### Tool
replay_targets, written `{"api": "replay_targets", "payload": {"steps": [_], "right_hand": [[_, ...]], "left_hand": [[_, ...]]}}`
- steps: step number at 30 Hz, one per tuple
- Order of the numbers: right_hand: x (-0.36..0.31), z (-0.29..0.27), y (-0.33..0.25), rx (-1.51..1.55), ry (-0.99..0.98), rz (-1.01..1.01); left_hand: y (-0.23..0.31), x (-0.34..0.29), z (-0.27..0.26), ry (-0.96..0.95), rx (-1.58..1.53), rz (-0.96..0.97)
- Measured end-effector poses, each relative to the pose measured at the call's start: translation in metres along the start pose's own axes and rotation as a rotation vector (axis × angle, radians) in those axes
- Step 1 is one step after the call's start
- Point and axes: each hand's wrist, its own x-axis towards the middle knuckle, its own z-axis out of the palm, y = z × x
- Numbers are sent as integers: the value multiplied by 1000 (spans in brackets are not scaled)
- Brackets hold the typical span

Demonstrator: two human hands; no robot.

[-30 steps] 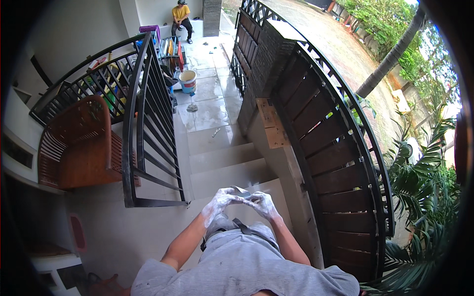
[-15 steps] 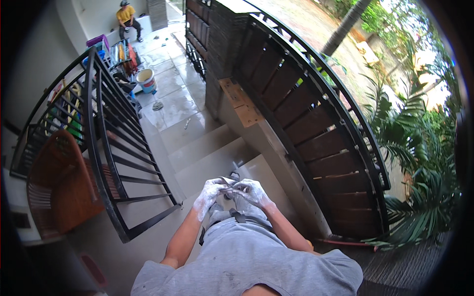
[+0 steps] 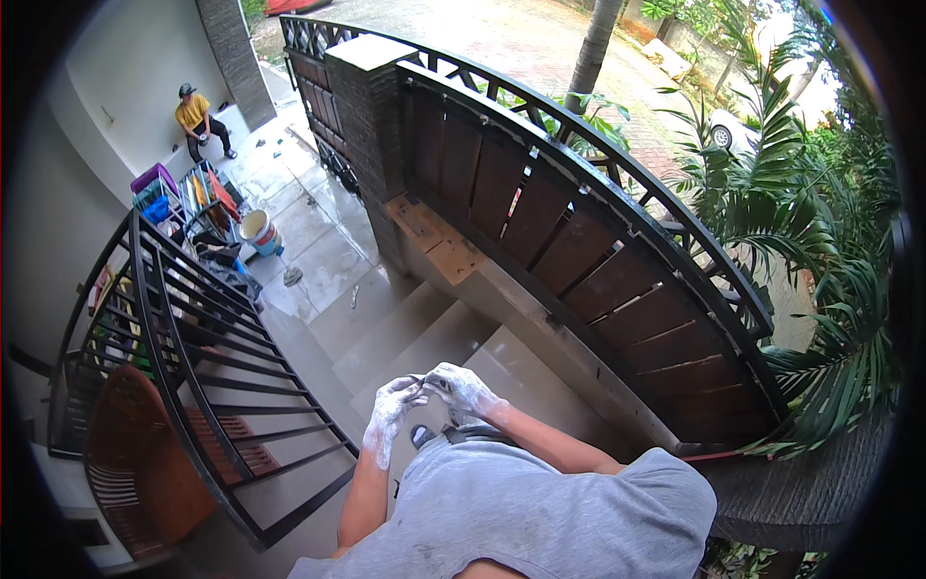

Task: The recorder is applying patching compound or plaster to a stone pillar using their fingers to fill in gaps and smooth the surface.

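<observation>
White powder coats both of my hands and wrists. They are raised close together in front of my waist, above the steps. My left hand [image 3: 392, 403] is closed, its fingers pinching one side of a small, thin dark grey piece [image 3: 418, 379]. On the other side of that piece, my right hand [image 3: 461, 389] is closed too, with thumb and fingers bent around its edge. Fingers cover most of the piece, so I cannot tell what kind of thing it is.
Tiled steps [image 3: 439, 333] descend ahead. A black metal railing [image 3: 260, 391] stands left, beside a wooden chair [image 3: 145, 454]. A brown slatted fence [image 3: 579, 261] with cardboard [image 3: 434, 236] by its base runs right. Beyond are a bucket [image 3: 258, 230] and a seated person [image 3: 198, 121].
My view has tilted up and swung right, so the surroundings shift in the picture. Both hands stay together on the small dark piece, and my fingers have moved slightly around it.
</observation>
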Motion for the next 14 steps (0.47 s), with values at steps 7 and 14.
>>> {"api": "replay_targets", "payload": {"steps": [7, 14], "right_hand": [[26, -64, 60, 43, -1, -72], [42, -115, 78, 107, -57, 54]], "left_hand": [[42, 59, 61, -98, 53, -36], [51, 103, 95, -82, 131, 45]]}}
